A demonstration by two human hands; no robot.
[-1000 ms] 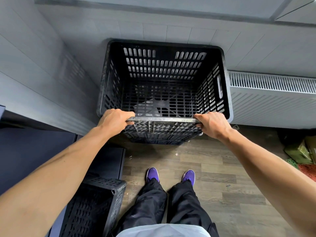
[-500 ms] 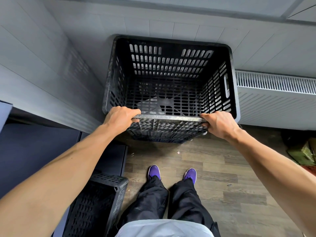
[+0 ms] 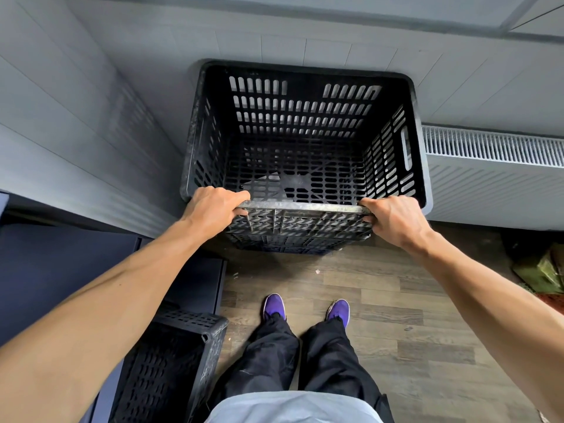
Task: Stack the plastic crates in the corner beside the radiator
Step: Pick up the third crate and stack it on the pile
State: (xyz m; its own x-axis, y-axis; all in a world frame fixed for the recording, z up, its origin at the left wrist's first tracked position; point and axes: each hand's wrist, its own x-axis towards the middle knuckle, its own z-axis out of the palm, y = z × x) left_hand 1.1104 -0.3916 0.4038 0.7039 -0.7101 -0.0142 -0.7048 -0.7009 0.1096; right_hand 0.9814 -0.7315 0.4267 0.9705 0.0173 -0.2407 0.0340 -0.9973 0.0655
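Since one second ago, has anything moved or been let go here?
Nothing clearly moved. The left hand and right hand grip the near rim of the black crate as before, and it stays in the corner beside the radiator. The other crate on the floor is untouched. Only the view shifted slightly.

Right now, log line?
crate: in corner beside radiator | left hand: grips near rim | right hand: grips near rim | second crate: on floor, left
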